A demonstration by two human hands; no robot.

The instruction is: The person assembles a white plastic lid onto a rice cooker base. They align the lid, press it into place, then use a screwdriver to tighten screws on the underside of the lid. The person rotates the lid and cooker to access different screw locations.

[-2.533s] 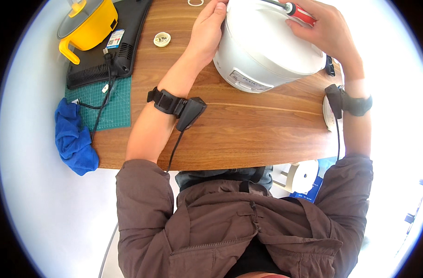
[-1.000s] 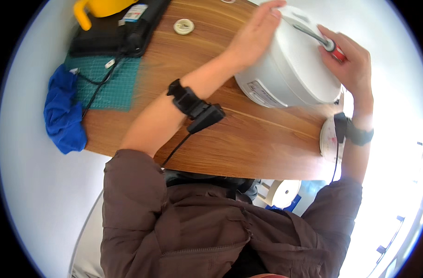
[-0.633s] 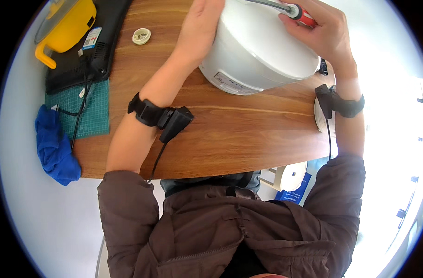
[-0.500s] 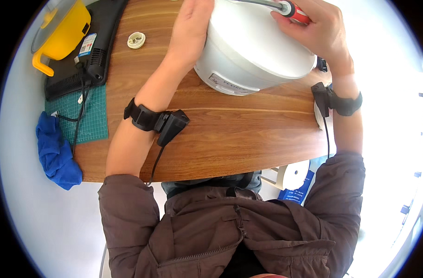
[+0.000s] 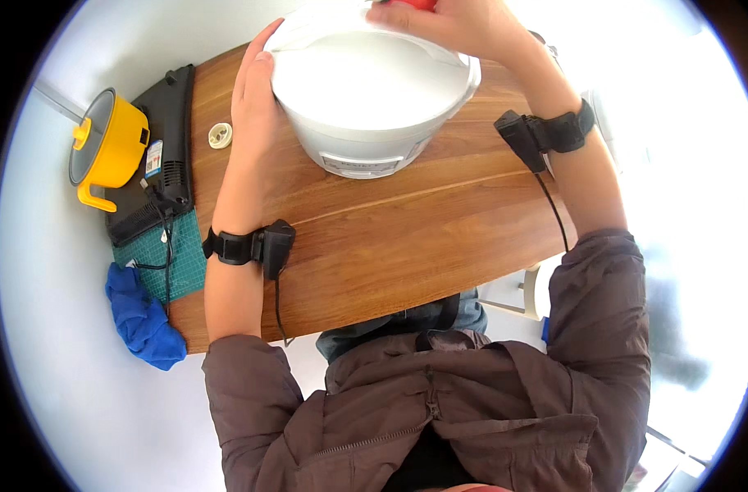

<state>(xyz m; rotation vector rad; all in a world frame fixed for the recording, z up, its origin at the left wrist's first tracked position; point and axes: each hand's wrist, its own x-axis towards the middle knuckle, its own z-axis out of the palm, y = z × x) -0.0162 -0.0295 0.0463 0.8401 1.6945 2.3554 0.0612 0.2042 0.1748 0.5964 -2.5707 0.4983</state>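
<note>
A white round tub-shaped housing (image 5: 353, 138) stands at the far part of the wooden table, a label plate on its near side. My left hand (image 5: 257, 94) grips its left rim, the thumb up at the edge and the fingers along the outer wall. Over the far right part of the top, my right hand (image 5: 452, 29) is closed around the red handle of a screwdriver (image 5: 417, 4). The upper frame edge and my hand hide most of that tool, and where its tip sits does not show.
Left of the housing lies a small cream round part (image 5: 220, 135). A yellow pot (image 5: 124, 143) rests on a black flat appliance (image 5: 169, 123), with a green cutting mat (image 5: 181, 266), cables and a blue cloth (image 5: 140, 320) nearer. The table's front edge (image 5: 374, 323) runs before my body.
My view has shifted, bringing the far left of the table into sight. The housing and both hands now appear further left. My right hand has moved across the top, screwdriver still held.
</note>
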